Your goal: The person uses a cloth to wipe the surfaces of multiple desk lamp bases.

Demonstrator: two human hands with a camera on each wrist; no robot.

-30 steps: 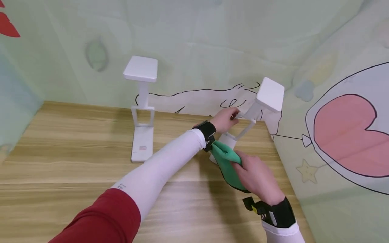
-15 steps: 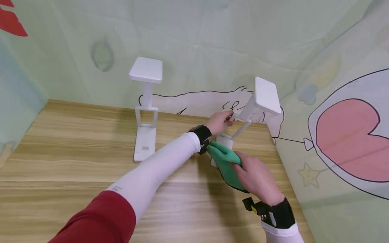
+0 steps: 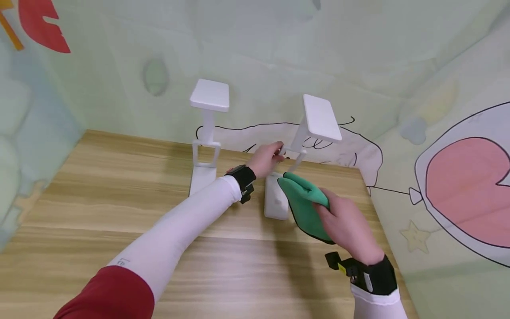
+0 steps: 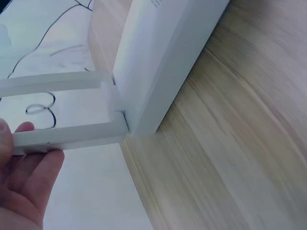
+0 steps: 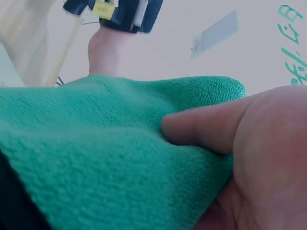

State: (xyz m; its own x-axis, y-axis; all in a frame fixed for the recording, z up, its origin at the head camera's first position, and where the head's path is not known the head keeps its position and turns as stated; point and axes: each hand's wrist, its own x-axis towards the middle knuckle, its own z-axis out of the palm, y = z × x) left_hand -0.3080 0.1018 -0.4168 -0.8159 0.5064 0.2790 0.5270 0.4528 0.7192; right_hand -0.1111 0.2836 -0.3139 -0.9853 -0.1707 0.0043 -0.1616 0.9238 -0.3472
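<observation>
A white desk lamp (image 3: 322,117) stands right of centre near the back wall, its panel head raised over a flat base (image 3: 276,197). My left hand (image 3: 266,160) holds it by the side bar of its open rectangular frame; the left wrist view shows thumb and fingers pinching that bar (image 4: 72,138). My right hand (image 3: 350,226) grips a folded green cloth (image 3: 304,208) with a dark edge, just in front of the lamp and right of its base. Up close, the thumb presses into the fuzzy cloth (image 5: 110,158).
A second white desk lamp (image 3: 210,95) stands to the left, part of its base hidden behind my left forearm. Both lamps are on a wood-grain table (image 3: 239,270). Printed fabric walls (image 3: 259,57) rise at the back and both sides.
My left hand has brought the right lamp leftward, closer to the other lamp, and it leans less now. The cloth stays in my right hand. The head view has shifted slightly.
</observation>
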